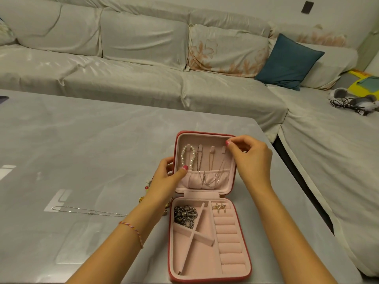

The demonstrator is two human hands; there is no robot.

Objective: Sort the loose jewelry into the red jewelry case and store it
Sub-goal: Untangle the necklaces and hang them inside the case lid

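Hanging underway: right hand (249, 155) pinches chain (220, 171) at lid's one o'clock hook, left hand (167, 177) braces case (242, 238); next, table's necklace (88, 211).

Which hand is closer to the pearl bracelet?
Left. The left hand grips the lid's edge beside the pearl bracelet, with its thumb just under the pearls. The right hand pinches at the last hook on the lid's far side, across the hanging chains.

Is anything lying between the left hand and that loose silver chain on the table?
Nothing visible does. The silver chain lies on bare table left of the left forearm; the left hand is at the case lid. A few small pieces sit partly hidden under the wrist.
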